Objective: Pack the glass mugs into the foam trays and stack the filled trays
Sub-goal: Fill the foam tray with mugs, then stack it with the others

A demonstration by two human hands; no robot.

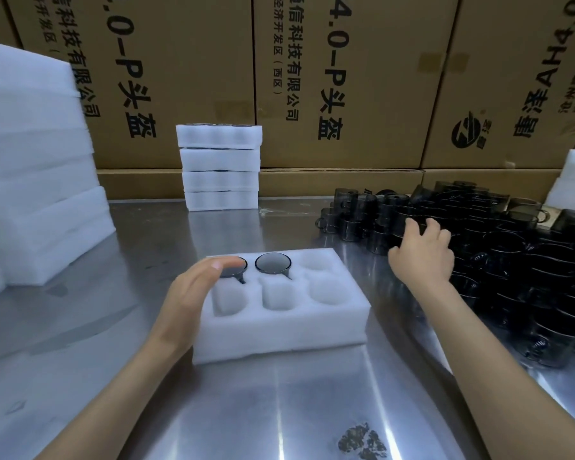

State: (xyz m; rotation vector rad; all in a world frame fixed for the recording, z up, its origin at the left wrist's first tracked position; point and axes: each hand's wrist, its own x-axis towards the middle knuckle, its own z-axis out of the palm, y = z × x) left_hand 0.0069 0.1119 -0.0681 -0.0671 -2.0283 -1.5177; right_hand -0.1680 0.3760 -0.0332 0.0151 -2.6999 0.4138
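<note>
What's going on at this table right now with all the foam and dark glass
A person is packing dark glass mugs into a white foam tray on a metal table. Two of its six pockets hold mugs, the far-left and far-middle; four are empty. The left hand rests open at the tray's left side, fingertips over the far-left mug. The right hand reaches into the pile of loose mugs on the right. Four filled trays are stacked behind.
</note>
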